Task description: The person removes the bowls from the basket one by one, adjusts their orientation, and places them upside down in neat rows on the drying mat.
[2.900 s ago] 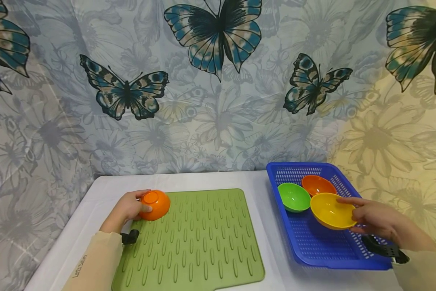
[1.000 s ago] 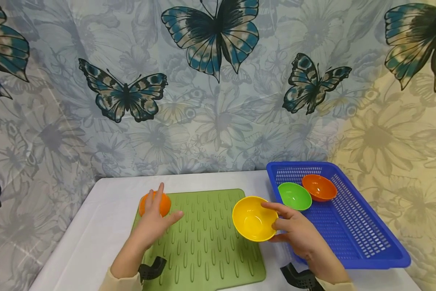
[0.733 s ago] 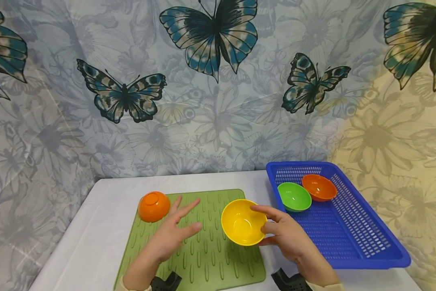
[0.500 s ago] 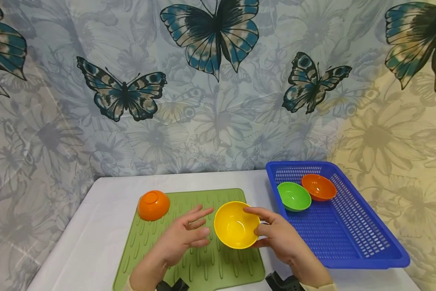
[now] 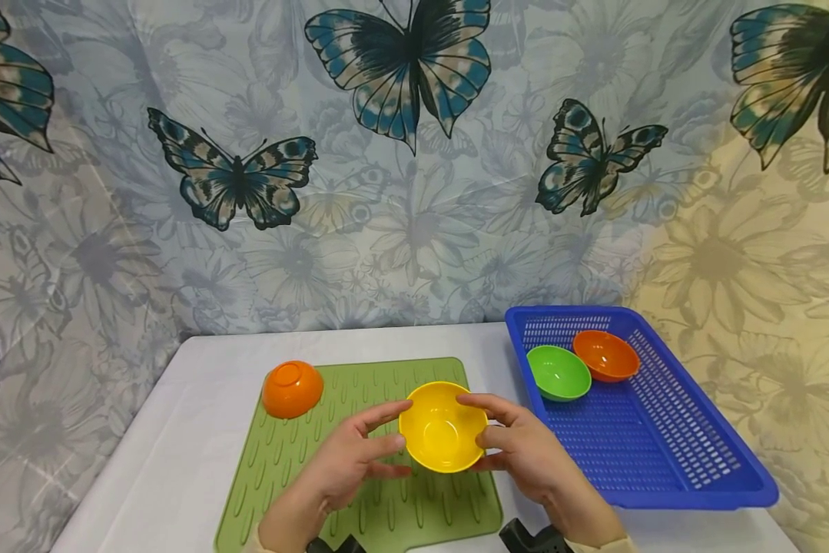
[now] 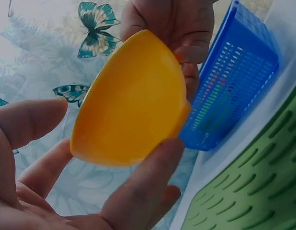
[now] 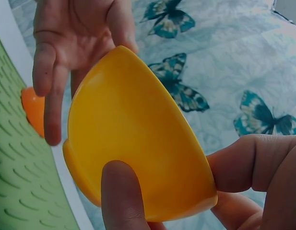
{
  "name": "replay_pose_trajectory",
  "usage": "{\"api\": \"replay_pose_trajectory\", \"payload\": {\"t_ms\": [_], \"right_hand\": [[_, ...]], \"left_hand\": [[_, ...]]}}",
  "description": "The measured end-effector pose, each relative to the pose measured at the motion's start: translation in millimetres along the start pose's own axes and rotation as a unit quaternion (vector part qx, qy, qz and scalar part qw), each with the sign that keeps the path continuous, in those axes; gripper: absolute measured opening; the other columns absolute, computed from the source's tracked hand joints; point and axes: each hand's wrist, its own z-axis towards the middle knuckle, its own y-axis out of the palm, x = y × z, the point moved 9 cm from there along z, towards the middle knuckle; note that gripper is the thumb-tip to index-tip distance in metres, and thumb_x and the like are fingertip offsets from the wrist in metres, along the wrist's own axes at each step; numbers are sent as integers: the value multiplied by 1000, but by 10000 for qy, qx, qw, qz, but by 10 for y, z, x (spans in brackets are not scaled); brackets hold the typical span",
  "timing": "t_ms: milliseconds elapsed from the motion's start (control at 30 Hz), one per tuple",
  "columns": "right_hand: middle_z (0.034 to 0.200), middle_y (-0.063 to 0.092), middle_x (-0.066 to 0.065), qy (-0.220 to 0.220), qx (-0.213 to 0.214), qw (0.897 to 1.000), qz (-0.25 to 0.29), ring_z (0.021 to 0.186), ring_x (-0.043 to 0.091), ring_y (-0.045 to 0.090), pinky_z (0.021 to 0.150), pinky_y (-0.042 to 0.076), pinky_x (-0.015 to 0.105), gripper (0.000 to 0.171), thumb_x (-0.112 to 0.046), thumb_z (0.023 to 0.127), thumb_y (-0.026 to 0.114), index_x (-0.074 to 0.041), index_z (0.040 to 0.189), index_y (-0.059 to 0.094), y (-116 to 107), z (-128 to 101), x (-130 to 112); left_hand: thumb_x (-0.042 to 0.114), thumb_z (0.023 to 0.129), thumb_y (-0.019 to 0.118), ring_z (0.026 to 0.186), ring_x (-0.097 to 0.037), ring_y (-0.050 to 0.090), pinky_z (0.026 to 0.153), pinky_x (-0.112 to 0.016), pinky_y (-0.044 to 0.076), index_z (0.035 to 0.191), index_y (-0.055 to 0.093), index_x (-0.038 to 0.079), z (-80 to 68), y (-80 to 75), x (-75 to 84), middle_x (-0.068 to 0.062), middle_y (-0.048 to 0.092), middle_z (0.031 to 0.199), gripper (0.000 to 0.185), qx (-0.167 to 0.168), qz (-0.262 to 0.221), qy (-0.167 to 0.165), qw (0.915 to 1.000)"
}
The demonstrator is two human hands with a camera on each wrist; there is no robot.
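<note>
A yellow bowl (image 5: pixel 443 428) is held above the green mat (image 5: pixel 428 514), tilted so its inside faces the head camera. My right hand (image 5: pixel 535 453) pinches its right side, with digits on both sides of the wall in the right wrist view. My left hand (image 5: pixel 348 461) is at the bowl's left side, fingers spread. In the left wrist view, a fingertip (image 6: pixel 169 148) meets the bowl's outside while another digit stands apart from the rim. An orange bowl (image 5: pixel 293 390) lies upside down on the mat's far left corner.
On the right stands a blue perforated basket (image 5: pixel 670 461), holding a green bowl (image 5: pixel 559 374) and a red-orange bowl (image 5: pixel 606 355), both upright. White cloth (image 5: pixel 151 438) covers the table. A butterfly-print curtain (image 5: pixel 414 230) hangs behind it.
My left hand has released the orange bowl upside down on the mat and moved right to the yellow bowl. My right hand has carried the yellow bowl left from the basket over the mat.
</note>
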Motion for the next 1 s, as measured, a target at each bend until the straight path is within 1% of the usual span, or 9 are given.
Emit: {"api": "replay_pose_trajectory", "payload": {"t_ms": [133,300,500,567,667,800,900,1000], "right_hand": [[150,32,27,-1,-61,9998,180,95,34,62,76,57,52,57,7,83,56,3,140,53,36,-3,12],[150,31,27,10,-169,9992,356,91,33,62,77,57,52,57,6,86,54,3,143,50,80,-16,22],[149,31,27,34,-251,9991,347,94,35,63,77,57,51,56,5,86,56,3,141,52,130,-28,13],[149,31,27,48,-286,9989,355,93,35,64,78,57,52,55,5,86,57,2,140,53,143,-28,16],[149,31,27,42,-358,9987,357,90,34,64,78,57,52,54,5,86,57,1,140,53,160,-28,19],[150,29,29,44,-460,9985,294,95,35,63,80,56,52,56,4,87,56,2,143,50,169,-33,21],[149,32,29,-4,-330,9994,127,103,36,61,82,56,51,57,0,90,58,-1,146,47,128,-35,-3],[145,39,28,-97,-60,9999,105,110,38,59,84,55,51,57,-9,96,59,-6,151,42,40,-46,-59]], "left_hand": [[2,94,66,109,-36,63,86,-56,52,147,48,3,0,57,-47,-23,28,155,56,-179,-183,-54,9997],[0,95,64,112,-37,61,85,-54,53,152,41,4,-11,112,-75,-20,35,152,61,-400,-496,-55,9980],[9,100,60,113,-38,61,84,-50,55,155,35,6,-23,121,-83,-20,39,148,61,-517,-715,-122,9960],[10,100,61,113,-37,61,84,-49,55,155,35,8,-18,117,-86,-20,38,148,61,-525,-783,-153,9954],[8,99,61,114,-37,61,85,-50,54,155,35,9,-14,111,-83,-22,36,150,62,-537,-847,-132,9949],[5,99,60,114,-37,61,87,-52,53,155,35,8,-19,103,-76,-24,34,150,62,-497,-813,-86,9954],[2,99,60,109,-37,63,87,-54,52,155,37,7,-22,69,-68,-24,32,150,60,-342,-714,-53,9968],[0,98,61,104,-38,65,86,-55,52,153,39,6,-14,18,-51,-24,27,153,60,-172,-550,16,9983]]}}
